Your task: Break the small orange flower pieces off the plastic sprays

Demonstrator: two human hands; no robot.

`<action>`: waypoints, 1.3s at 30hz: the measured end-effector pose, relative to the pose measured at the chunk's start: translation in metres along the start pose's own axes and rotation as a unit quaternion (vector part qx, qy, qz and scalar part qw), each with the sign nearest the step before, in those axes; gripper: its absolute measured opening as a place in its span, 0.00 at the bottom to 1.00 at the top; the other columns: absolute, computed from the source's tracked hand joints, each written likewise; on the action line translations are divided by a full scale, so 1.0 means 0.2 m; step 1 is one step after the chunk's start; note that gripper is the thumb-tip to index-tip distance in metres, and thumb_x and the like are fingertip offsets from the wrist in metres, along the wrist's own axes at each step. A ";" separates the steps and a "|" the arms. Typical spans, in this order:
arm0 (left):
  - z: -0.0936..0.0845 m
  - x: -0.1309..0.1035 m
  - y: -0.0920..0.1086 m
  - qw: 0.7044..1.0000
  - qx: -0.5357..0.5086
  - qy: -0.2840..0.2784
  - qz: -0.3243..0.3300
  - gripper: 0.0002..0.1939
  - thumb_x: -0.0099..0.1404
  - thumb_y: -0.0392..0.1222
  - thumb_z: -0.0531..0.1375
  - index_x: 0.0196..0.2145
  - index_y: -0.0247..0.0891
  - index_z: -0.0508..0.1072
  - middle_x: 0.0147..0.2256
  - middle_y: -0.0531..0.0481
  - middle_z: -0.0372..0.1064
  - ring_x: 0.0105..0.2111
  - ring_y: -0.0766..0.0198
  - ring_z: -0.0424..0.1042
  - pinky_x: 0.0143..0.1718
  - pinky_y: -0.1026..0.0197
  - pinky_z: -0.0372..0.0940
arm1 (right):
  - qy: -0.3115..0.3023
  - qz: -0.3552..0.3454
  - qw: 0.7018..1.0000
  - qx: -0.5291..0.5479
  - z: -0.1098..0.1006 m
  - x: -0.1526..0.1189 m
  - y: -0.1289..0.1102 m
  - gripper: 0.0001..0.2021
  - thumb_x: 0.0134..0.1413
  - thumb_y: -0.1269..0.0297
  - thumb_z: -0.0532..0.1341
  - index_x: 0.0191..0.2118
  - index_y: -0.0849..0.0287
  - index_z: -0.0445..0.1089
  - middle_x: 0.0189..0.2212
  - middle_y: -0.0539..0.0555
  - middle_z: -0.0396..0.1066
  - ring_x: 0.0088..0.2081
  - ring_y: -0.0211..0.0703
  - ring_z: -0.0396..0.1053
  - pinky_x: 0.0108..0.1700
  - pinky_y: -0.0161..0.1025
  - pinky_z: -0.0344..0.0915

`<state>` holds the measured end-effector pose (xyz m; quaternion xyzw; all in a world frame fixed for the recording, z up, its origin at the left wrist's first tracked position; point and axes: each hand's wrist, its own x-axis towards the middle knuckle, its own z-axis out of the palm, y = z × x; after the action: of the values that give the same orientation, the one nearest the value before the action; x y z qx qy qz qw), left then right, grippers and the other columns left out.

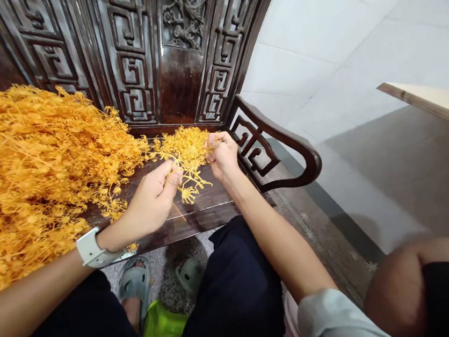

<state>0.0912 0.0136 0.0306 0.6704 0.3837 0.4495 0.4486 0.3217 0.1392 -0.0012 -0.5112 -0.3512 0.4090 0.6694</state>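
Observation:
My left hand [157, 195], with a pale watch band on its wrist, is closed on a yellow-orange plastic flower stem [191, 179] that branches to the right of its fingers. My right hand [223, 155] pinches a small yellow piece at the right edge of a little pile of yellow sprigs [185, 143]. Both hands are above the dark wooden bench seat [207, 198]. A large heap of orange-yellow artificial sprigs [43, 178] covers the left part of the bench, beside my left hand.
The carved bench back [181, 76] rises behind the sprigs. A curved wooden armrest [309, 164] stands right of my right hand. Below are grey sandals and a bright green object [163, 326]. Another person's knee [395, 284] is at the lower right.

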 end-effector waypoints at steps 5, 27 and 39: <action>-0.12 -0.22 -0.02 0.999 0.036 0.037 -0.012 0.19 0.79 0.51 0.60 0.29 0.43 0.68 0.23 0.51 0.59 0.23 0.61 0.56 0.25 0.57 0.52 | 0.025 0.050 0.995 -0.088 -0.31 0.12 0.00 0.22 0.55 0.66 0.71 0.30 0.53 0.53 0.17 0.37 0.55 0.18 0.27 0.43 0.20 0.28 0.39; -0.31 0.06 -0.11 0.872 -0.435 -0.044 -0.219 0.17 0.69 0.43 0.66 0.25 0.37 0.66 0.20 0.55 0.54 0.15 0.70 0.56 0.16 0.68 0.57 | -0.387 0.128 0.913 -0.012 0.07 -0.27 -0.07 0.21 0.64 0.46 0.70 0.52 0.56 0.78 0.45 0.56 0.79 0.35 0.38 0.75 0.32 0.35 0.73; -0.26 0.04 -0.07 0.934 -0.314 0.001 -0.168 0.23 0.58 0.47 0.75 0.19 0.36 0.68 0.20 0.54 0.56 0.17 0.73 0.53 0.17 0.68 0.54 | -0.268 -0.016 0.962 0.055 0.03 -0.26 -0.13 0.18 0.57 0.47 0.77 0.39 0.55 0.77 0.23 0.44 0.67 0.20 0.30 0.58 0.23 0.33 0.57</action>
<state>0.0430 0.0392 0.0288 0.4206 0.3306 0.4658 0.7049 0.3002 0.0907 0.0235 -0.3392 -0.5027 0.5391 0.5845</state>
